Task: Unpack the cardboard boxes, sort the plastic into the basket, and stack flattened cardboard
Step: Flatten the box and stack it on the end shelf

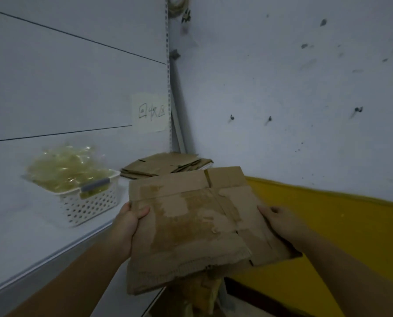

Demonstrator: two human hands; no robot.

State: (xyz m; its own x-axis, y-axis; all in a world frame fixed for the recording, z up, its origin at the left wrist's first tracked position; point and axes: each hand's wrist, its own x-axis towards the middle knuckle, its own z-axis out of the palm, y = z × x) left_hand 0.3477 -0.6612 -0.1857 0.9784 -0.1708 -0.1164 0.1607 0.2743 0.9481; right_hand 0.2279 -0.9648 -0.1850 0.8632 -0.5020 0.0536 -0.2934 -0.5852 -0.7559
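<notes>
A flattened brown cardboard box (188, 225) with torn tape marks is held level in front of me. My left hand (128, 221) grips its left edge, thumb on top. My right hand (282, 221) holds its right edge the same way. Beyond it, a stack of flattened cardboard (165, 165) lies in the shelf's far corner. A white perforated basket (92, 202) heaped with clear yellowish plastic wrap (65, 165) stands on the shelf to the left.
The white shelf (19, 243) runs along the left wall, its front edge slanting toward me. A handwritten paper label (150, 113) hangs above the stack. A yellow band (339, 225) lines the right wall's base. More cardboard (202, 291) shows below the held piece.
</notes>
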